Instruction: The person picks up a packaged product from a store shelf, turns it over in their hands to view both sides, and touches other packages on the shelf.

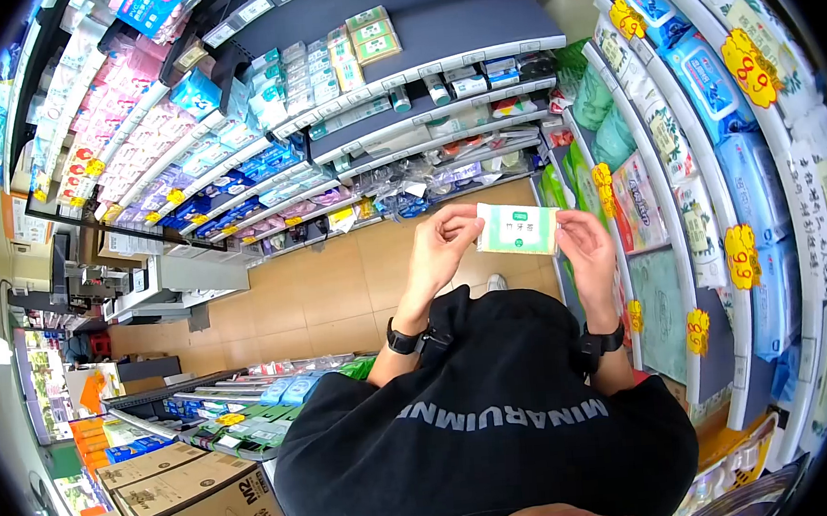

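A small flat green-and-white packet [517,230] with dark Chinese characters on its front is held up at about chest height. My left hand [446,241] pinches its left edge between thumb and fingers. At the opposite edge, my right hand [587,244] grips it the same way. The label faces me and lies nearly level. What is inside the packet cannot be made out. Similar green-and-white packs [374,35] sit on the top shelf ahead.
Stocked shelves [420,71] run across the front and left. Close on my right stands another shelf unit with blue wipes packs [708,79] and yellow price tags [744,254]. Tiled floor [339,287] lies below. Cardboard boxes [200,503] are stacked at lower left.
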Tool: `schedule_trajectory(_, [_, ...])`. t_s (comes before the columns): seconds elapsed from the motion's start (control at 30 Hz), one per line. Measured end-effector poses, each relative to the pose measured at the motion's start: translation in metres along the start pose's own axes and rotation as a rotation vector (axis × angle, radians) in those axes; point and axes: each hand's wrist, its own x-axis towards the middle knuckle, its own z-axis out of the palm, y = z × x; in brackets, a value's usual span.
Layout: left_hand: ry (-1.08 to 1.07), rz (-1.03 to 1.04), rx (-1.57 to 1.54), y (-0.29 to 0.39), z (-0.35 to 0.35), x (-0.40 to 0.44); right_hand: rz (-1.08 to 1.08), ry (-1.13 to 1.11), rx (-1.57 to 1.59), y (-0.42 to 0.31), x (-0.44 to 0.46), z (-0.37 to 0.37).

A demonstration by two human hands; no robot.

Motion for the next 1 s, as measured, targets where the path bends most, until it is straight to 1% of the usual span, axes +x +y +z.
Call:
schedule_trajectory(0.23, [-0.036,-0.02,-0.034,0.002,-0.006,-0.04,-0.002,0.068,-0.011,-0.008,-0.049,0.013])
schedule_trajectory(0.37, [-0.117,0.012,-0.076,0.003,-0.005,-0.063,-0.042,0.094,0.02,-0.007,-0.084,0.011])
schedule_trajectory(0.57, [-0.249,-0.012,-0.11,-0.006,0.006,-0.098,-0.064,0.179,-0.022,-0.009,-0.142,0.005])
schedule_trajectory(0.77, [-0.368,-0.067,-0.174,-0.024,0.03,-0.129,-0.074,0.35,-0.064,-0.019,-0.219,-0.003])
schedule_trajectory(1.0, [-0.641,-0.1,-0.148,-0.031,0.073,-0.171,-0.072,0.579,-0.045,-0.017,-0.305,-0.023])
